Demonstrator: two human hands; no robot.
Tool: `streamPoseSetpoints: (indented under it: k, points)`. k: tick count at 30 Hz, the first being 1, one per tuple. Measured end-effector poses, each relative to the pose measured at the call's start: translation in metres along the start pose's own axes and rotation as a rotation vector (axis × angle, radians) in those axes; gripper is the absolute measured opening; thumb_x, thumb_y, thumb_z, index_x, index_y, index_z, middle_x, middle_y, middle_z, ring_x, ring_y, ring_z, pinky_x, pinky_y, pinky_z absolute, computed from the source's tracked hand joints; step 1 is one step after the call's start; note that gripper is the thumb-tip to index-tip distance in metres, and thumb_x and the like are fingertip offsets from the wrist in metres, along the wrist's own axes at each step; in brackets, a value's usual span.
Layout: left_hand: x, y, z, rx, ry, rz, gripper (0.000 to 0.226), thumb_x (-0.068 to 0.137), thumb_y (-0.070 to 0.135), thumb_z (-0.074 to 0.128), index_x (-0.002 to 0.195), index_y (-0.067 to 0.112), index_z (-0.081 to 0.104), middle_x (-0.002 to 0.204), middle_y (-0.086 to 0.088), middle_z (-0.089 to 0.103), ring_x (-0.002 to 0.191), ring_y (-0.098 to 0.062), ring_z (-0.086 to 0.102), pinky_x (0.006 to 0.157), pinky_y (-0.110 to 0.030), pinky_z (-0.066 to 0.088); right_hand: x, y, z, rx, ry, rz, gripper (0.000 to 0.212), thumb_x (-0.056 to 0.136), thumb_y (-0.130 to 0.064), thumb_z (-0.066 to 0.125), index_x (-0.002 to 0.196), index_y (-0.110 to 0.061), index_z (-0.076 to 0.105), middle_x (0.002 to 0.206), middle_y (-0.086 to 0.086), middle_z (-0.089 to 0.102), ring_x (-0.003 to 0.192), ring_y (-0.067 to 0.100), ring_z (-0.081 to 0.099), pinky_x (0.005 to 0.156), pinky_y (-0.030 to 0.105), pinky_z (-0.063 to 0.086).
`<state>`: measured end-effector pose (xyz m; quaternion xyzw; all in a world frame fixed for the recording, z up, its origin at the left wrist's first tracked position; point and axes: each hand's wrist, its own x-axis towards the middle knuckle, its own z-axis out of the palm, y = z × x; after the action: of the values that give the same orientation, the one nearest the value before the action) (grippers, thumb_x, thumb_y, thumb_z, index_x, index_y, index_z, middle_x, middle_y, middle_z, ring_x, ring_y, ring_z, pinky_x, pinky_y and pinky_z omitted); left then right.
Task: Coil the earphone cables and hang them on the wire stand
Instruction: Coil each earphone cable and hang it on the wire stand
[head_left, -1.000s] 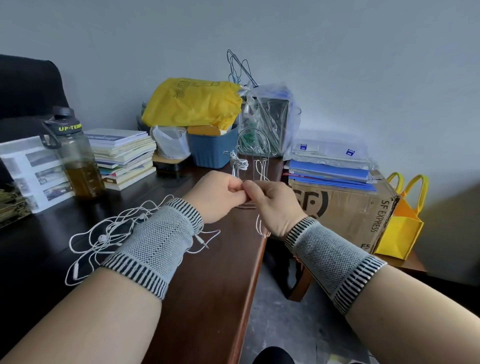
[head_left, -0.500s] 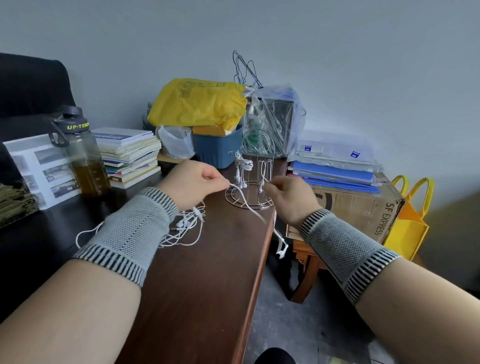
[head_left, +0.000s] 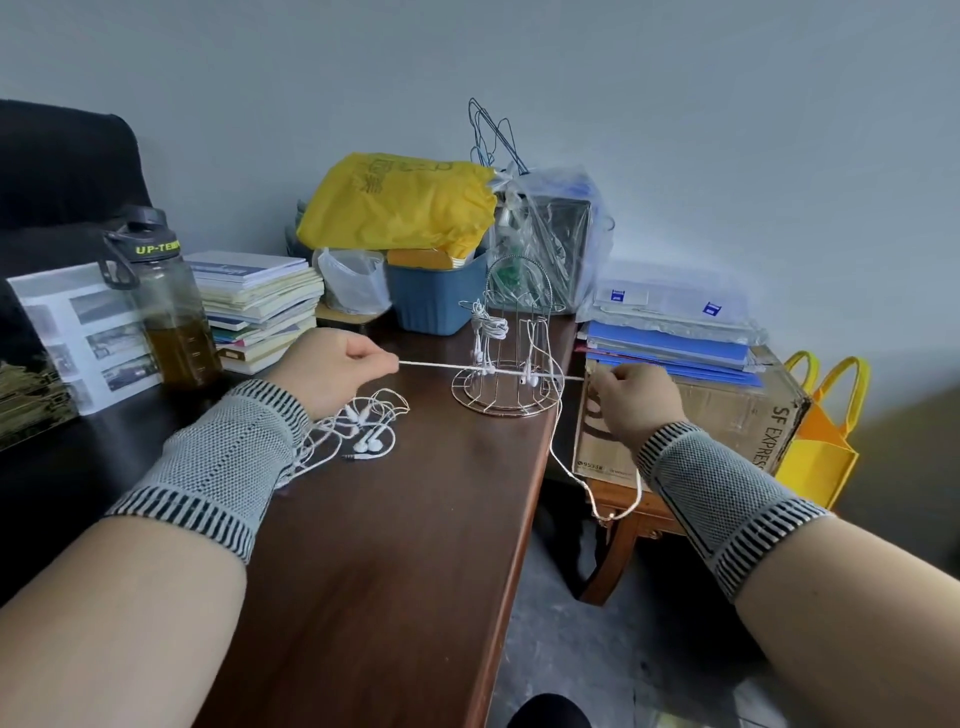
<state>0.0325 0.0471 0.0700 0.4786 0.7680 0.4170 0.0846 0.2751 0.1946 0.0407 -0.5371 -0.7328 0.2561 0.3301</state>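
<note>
A white earphone cable (head_left: 431, 367) runs taut between my hands, in front of the wire stand (head_left: 506, 358). My left hand (head_left: 327, 369) pinches one end above the dark table; my right hand (head_left: 631, 402) pinches the other end off the table's right edge. From the right hand the cable's slack (head_left: 587, 486) droops in a loop toward the floor. Two coiled earphones (head_left: 488, 332) hang on the stand. A tangle of loose earphones (head_left: 363, 431) lies on the table under my left wrist.
Behind the stand are a blue bin (head_left: 436, 296), a yellow bag (head_left: 400, 205) and a plastic-wrapped box (head_left: 550, 244). A bottle (head_left: 166, 301) and stacked books (head_left: 260, 306) stand at the left. A cardboard box (head_left: 727, 415) with blue folders and a yellow tote (head_left: 821, 447) sit right of the table edge.
My hands have drawn apart from in front of the stand, pulling the cable straight between them. The right hand moved out past the table's edge; the left moved left.
</note>
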Motion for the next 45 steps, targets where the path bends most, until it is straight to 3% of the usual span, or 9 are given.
streamPoseSetpoints:
  k: [8,13,16,20,26,30,32,36,45]
  points:
    - [-0.005,0.029,0.02,0.006,-0.093,0.131,0.011,0.087,0.034,0.069,0.08,0.028,0.074,0.075,0.006,0.07,0.074,-0.011,0.061,0.069,-0.025,0.045,-0.033,-0.061,0.027,0.093,-0.17,-0.484,0.031,0.095,-0.026,0.051,0.122,-0.016,0.064,0.119,0.0,0.067,0.106,0.014,0.06,0.099,0.03,0.045]
    - [-0.004,0.032,0.02,0.042,-0.086,0.141,0.013,0.087,0.036,0.068,0.078,0.028,0.073,0.073,0.007,0.071,0.071,-0.012,0.063,0.064,-0.024,0.043,-0.029,-0.07,0.033,0.138,-0.218,-0.458,0.019,0.094,-0.025,0.057,0.084,-0.015,0.07,0.057,-0.007,0.055,0.049,0.005,0.047,0.055,0.022,0.041]
    - [-0.004,0.019,0.008,0.055,-0.075,0.069,0.014,0.088,0.037,0.068,0.084,0.025,0.074,0.049,0.016,0.057,0.045,-0.002,0.05,0.052,-0.024,0.036,-0.017,-0.057,0.023,0.069,-0.068,-0.337,0.024,0.096,-0.022,0.05,0.085,-0.012,0.068,0.058,-0.005,0.054,0.048,0.007,0.044,0.048,0.021,0.034]
    - [-0.003,-0.007,-0.012,0.104,-0.039,-0.002,0.016,0.087,0.038,0.068,0.087,0.024,0.075,0.071,0.001,0.066,0.065,-0.015,0.056,0.06,-0.028,0.042,0.003,-0.032,0.011,0.046,0.107,-0.085,0.025,0.096,-0.018,0.043,0.084,-0.007,0.063,0.074,0.008,0.059,0.065,0.021,0.051,0.054,0.023,0.034]
    - [-0.005,-0.009,-0.013,0.079,-0.006,0.006,0.014,0.087,0.037,0.068,0.09,0.026,0.076,0.07,0.01,0.063,0.067,-0.009,0.055,0.061,-0.026,0.039,-0.009,-0.038,0.019,-0.111,-0.158,-0.109,0.022,0.092,-0.019,0.046,0.094,-0.014,0.068,0.075,0.0,0.063,0.059,0.012,0.055,0.051,0.022,0.041]
    - [-0.011,0.018,0.003,0.009,-0.059,0.092,0.011,0.088,0.035,0.068,0.085,0.026,0.075,0.047,0.022,0.056,0.049,0.004,0.052,0.054,-0.022,0.034,-0.031,-0.068,0.033,0.117,-0.245,-0.394,0.033,0.093,-0.024,0.052,0.124,-0.019,0.063,0.118,0.001,0.067,0.102,0.016,0.064,0.095,0.031,0.048]
    - [-0.012,0.028,0.009,0.0,-0.079,0.135,0.013,0.089,0.035,0.066,0.084,0.026,0.074,0.044,0.023,0.054,0.044,0.008,0.048,0.053,-0.023,0.033,-0.038,-0.077,0.039,0.227,-0.358,-0.445,0.025,0.094,-0.022,0.055,0.115,-0.015,0.067,0.097,0.001,0.072,0.089,0.014,0.065,0.092,0.031,0.05]
    - [-0.008,0.026,0.008,-0.026,-0.077,0.109,0.016,0.085,0.041,0.068,0.082,0.027,0.076,0.048,0.012,0.051,0.045,-0.003,0.042,0.058,-0.026,0.038,-0.029,-0.07,0.034,0.283,-0.262,-0.371,0.021,0.093,-0.022,0.056,0.08,-0.013,0.069,0.035,-0.012,0.044,0.034,0.002,0.038,0.043,0.021,0.036]
    - [-0.004,0.001,-0.002,-0.338,-0.101,-0.039,0.006,0.086,0.017,0.072,0.084,0.013,0.076,0.053,0.003,0.045,0.057,-0.012,0.039,0.062,-0.028,0.039,-0.017,-0.048,0.022,0.316,-0.227,-0.21,0.021,0.088,-0.017,0.057,0.071,-0.012,0.07,0.047,-0.005,0.05,0.038,0.007,0.036,0.044,0.022,0.032]
